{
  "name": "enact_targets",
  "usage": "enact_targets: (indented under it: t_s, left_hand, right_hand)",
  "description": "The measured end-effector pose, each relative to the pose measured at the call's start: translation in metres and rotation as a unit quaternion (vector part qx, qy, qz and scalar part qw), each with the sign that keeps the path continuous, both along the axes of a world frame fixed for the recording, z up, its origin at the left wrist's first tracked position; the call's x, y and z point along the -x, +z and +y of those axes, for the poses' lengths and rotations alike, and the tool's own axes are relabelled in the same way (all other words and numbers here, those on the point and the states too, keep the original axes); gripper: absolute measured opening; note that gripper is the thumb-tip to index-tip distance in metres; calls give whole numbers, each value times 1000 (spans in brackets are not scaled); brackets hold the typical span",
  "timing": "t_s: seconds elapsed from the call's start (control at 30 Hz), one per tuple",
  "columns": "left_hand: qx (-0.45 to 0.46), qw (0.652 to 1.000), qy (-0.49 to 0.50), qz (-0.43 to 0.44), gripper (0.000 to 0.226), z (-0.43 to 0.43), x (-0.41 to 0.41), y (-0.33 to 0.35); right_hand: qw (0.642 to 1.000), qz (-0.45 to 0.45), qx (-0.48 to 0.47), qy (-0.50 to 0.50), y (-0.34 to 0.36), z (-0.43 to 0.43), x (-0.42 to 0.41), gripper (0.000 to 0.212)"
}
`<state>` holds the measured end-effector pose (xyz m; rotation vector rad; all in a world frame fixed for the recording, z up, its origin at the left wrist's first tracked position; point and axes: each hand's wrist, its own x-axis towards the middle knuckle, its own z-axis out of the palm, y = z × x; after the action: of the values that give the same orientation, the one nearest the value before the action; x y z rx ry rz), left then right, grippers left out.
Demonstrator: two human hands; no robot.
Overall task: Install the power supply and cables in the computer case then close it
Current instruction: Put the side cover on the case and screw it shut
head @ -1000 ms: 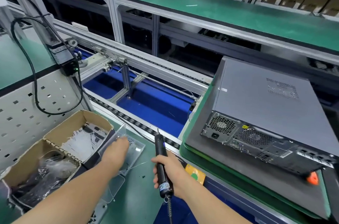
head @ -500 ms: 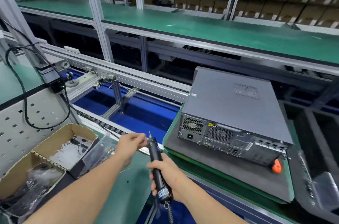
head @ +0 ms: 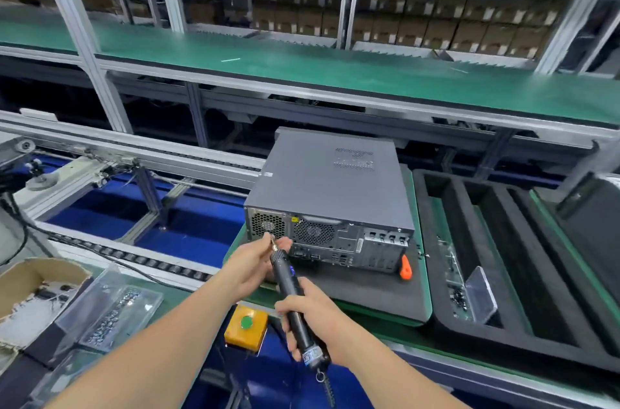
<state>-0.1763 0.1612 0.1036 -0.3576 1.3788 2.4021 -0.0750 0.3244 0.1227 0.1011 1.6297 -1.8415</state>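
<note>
The screwdriver is gripped by the right hand low on its body, with the fingers wrapped around it. Its long axis is tilted up and away from the person, a little to the left, so that the bit is pointed at the rear panel of the case. The left hand is closed in a pinch on the bit; a screw is probably held there, but it is too small to be told. The case is laid flat on the pad, lid on, with the rear panel turned toward the person, just beyond both hands. The bit is seen in front of the panel's lower left part, below the grille; whether contact is made cannot be told. The left hand is the nearer one to the panel. It is judged that the tool needs only to be pushed forward along its own axis, once the bit is lined up with a screw hole
</note>
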Motion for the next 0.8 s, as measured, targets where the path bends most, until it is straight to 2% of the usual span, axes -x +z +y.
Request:
enact_targets:
  t_s: [0.17, 0.4, 0.5, 0.63, 0.73, 0.8]
  left_hand:
    - [-10, 1000, -18, 6, 38, 19, 0, 6]
    - [52, 993, -102, 13, 26, 10, 3, 21]
    - [68, 992, -109, 10, 25, 8, 4, 26]
    - [22, 996, -70, -40, 22, 20, 1, 29]
    - [-67, 993, -25, -92, 24, 31, 0, 29]
    - [-118, 988, 5, -99, 33, 36, 0, 31]
  right_hand:
    - [1000, 2, -11, -11, 5, 21, -7, 51]
    - [1000, -8, -25, -6, 9, 33, -11, 53]
    - [1000, -15, -12, -14, 11, 28, -9, 53]
    - [999, -11, 2, -41, 11, 11, -7, 45]
    - [998, -6, 15, -67, 9, -2, -6, 44]
    - [997, -2, 22, -80, 8, -9, -6, 49]
